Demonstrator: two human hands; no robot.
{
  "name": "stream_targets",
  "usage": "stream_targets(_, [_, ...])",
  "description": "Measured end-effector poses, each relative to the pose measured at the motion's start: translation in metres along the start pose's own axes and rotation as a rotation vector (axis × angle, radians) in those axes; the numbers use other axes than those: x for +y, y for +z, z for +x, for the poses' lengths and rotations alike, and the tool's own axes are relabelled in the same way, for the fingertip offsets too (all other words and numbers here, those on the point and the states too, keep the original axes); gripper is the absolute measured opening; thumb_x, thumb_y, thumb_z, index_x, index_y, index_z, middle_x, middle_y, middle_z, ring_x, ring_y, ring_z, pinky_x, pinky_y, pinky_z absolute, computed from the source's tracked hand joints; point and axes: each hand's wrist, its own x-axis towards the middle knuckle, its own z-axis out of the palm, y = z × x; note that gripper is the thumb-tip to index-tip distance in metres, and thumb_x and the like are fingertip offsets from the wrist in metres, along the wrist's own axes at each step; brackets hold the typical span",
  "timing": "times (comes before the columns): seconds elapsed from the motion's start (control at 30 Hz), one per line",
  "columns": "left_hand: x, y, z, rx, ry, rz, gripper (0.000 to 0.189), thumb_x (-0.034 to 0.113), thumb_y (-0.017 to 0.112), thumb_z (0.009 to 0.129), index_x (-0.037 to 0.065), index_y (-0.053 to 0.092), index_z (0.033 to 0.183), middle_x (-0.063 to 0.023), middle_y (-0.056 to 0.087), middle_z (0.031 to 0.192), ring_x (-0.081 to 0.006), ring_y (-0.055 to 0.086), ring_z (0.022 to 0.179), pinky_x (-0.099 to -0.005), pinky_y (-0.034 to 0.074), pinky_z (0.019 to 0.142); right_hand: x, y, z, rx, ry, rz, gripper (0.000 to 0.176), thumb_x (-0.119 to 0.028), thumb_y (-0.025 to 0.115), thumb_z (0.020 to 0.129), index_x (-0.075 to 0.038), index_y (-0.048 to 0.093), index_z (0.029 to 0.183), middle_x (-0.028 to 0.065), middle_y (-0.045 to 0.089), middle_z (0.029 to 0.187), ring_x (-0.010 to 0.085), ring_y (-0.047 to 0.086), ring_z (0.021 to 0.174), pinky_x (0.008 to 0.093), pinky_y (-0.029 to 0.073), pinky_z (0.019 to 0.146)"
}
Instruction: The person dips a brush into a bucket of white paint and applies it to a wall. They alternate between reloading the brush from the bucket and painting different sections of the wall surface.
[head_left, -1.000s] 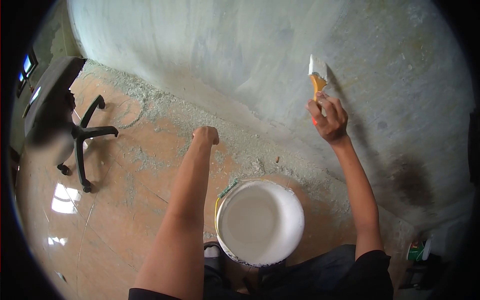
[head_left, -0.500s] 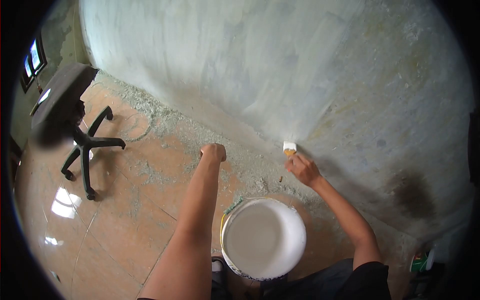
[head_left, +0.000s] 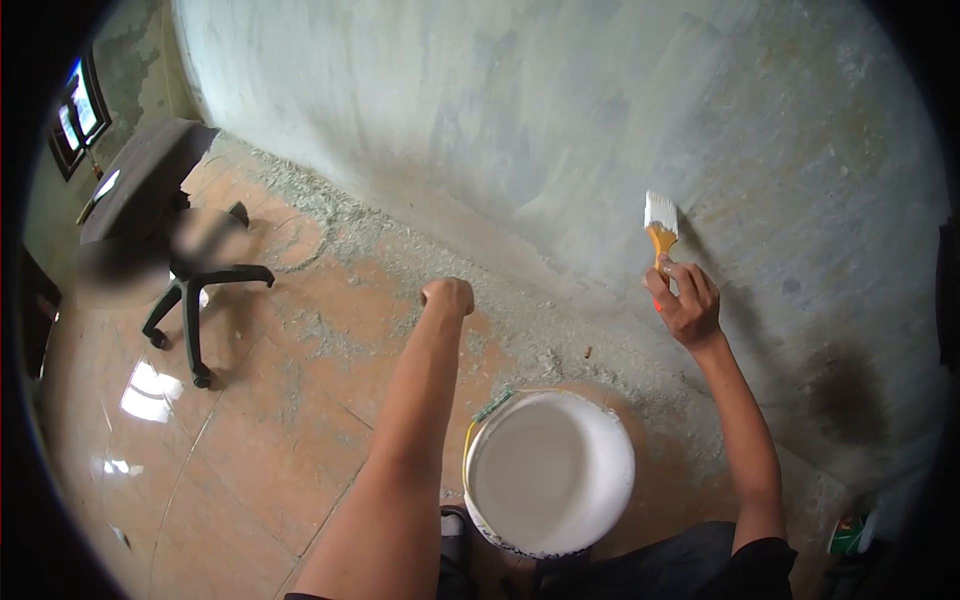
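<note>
While a bare grey wall (head_left: pixel 520 110) fills the upper half of the head view, a person kneeling on the tiled floor (head_left: pixel 250 420) works a paintbrush (head_left: pixel 661 225) against its lower right part. Along the foot of the wall runs a band of grey rubble and dust (head_left: pixel 390 250), spilling onto the reddish-brown tiles. At left, well apart from the person, a black office chair (head_left: pixel 165 215) stands on its wheeled base, partly blurred, below a small window (head_left: pixel 80 105) in the corner.

Directly in front of the person's knees, between the two outstretched arms, sits a round bucket (head_left: pixel 622 470) of white paint, its rim and inside coated white, a thin yellow handle lying against its left side. The left hand (head_left: pixel 447 296) is curled into a fist and grips nothing that can be seen, held out over the dusty strip. The right hand (head_left: pixel 685 305) is wrapped around the brush's orange handle, the white-loaded bristles pointing up and touching the wall just above the fingers. A small green-labelled container (head_left: pixel 848 535) shows dimly at the lower right edge.
</note>
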Motion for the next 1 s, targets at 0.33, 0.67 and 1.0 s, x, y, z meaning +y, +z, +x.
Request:
stream_targets(0.33, [0.008,-0.018,-0.043,0.237,0.218,0.071,0.033,0.025,0.052,0.083,0.012,0.057,0.112,-0.0089,0.052,0.121,-0.0230,0.047,0.116,-0.0488,0.033,0.097,-0.049,0.025,-0.063,-0.328,-0.043,0.280,0.012,-0.013,0.057,0.071,-0.010,0.056,0.083,0.0033,0.053,0.079,0.0170,0.053,0.065,0.0284,0.044,0.055])
stream_targets(0.67, [-0.023,0.002,-0.002,0.452,-0.235,0.468,0.067,0.045,0.053,0.078,0.021,0.029,0.136,-0.0050,0.011,0.147,-0.0299,0.000,0.135,-0.0632,-0.005,0.100,-0.055,0.024,-0.055,-0.394,-0.033,0.308,0.011,-0.011,0.059,0.070,-0.009,0.057,0.080,0.0020,0.052,0.074,0.0170,0.053,0.066,0.0297,0.043,0.054])
stream_targets(1.0, [-0.011,0.001,0.009,0.550,-0.031,-0.082,0.024,0.026,0.059,0.080,0.011,0.066,0.096,-0.0088,0.064,0.100,-0.0265,0.063,0.087,-0.0454,0.050,0.073,-0.056,0.024,-0.058,-0.454,0.003,0.299,0.010,-0.011,0.059,0.071,-0.008,0.056,0.080,0.0035,0.053,0.074,0.0186,0.054,0.067,0.0316,0.044,0.056])
